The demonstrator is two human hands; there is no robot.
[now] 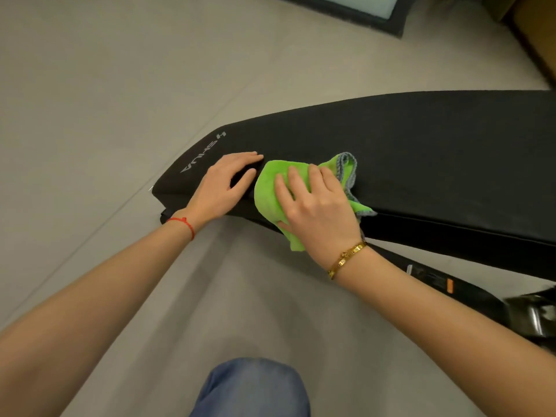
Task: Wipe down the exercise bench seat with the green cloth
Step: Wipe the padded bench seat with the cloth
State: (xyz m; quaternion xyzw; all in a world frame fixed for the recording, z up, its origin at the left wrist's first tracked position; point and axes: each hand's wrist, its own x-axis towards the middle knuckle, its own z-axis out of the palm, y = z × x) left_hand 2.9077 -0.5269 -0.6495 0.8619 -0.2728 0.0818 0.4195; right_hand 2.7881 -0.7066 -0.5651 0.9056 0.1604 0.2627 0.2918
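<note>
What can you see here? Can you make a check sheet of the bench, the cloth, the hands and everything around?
Surface: black bench seat, padded, white lettering near its end.
Job's things: green cloth bunched on the seat, one corner hanging over the near edge.
Clutter: nothing seen.
Grips: right hand flat, pressing the cloth; left hand flat on the seat beside it.
Cables: nothing seen.
Surroundings: grey floor, dark mat at top, bench frame below the seat.
</note>
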